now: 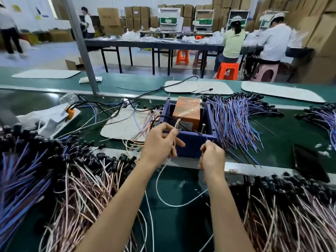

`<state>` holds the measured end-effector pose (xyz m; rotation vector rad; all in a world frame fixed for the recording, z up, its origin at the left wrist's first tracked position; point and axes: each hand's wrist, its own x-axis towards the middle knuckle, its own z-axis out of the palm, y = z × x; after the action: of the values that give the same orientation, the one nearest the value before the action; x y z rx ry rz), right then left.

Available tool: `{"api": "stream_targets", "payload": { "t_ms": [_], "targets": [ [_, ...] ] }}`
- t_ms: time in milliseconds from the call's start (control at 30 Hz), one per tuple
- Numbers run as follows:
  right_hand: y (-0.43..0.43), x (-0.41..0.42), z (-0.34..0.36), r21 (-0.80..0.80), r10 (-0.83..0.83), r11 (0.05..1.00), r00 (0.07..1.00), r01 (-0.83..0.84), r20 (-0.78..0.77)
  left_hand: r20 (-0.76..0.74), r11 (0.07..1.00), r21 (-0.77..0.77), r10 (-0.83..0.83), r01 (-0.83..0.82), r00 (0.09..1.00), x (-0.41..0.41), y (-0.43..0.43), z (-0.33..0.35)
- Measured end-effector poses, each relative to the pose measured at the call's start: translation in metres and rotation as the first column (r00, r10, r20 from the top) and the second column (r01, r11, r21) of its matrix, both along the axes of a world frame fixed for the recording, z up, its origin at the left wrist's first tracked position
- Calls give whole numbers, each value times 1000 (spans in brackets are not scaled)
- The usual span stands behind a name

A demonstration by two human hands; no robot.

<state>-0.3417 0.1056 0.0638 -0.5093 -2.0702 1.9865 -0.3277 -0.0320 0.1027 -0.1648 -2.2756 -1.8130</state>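
Note:
My left hand (161, 142) is raised in front of the blue plastic bin (192, 142), thumb and forefinger pinching the end of a thin whitish wire (160, 190). The wire loops down over the green bench and curves back to the right. My right hand (211, 156) is curled into a loose fist just right of the left, pinching a thin wire end that sticks up above its knuckles. An orange box (187, 111) wrapped in clear film stands inside the bin.
Bundles of pink-white wires with black connectors (87, 188) lie left and right (291, 211) of my arms. Blue-purple wire bundles (234, 120) fan out beside the bin. A white pad (125, 124), a black tray (309, 160) and a metal post (81, 46) stand nearby. Seated workers at the back.

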Motion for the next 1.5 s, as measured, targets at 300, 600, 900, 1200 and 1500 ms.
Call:
{"api": "stream_targets", "payload": {
  "t_ms": [300,600,900,1200,1500],
  "targets": [
    [-13,-13,-17,21,-20,1000,999,21,-51,120,999,38,-24,20,992,-16,-8,-16],
    [-11,-9,-16,58,9,998,1000,-7,-29,153,999,49,-28,21,988,-17,-5,-19],
    [-10,-9,-19,30,26,999,999,-25,-28,245,999,-33,-18,27,969,-18,-5,-23],
    [-11,-10,-19,27,45,999,999,-45,-27,293,999,-36,-9,20,956,-21,-5,-28],
    [-11,-9,-19,8,59,998,998,-59,-21,278,1000,-11,12,-9,961,-23,-5,-31]
  ]
}}
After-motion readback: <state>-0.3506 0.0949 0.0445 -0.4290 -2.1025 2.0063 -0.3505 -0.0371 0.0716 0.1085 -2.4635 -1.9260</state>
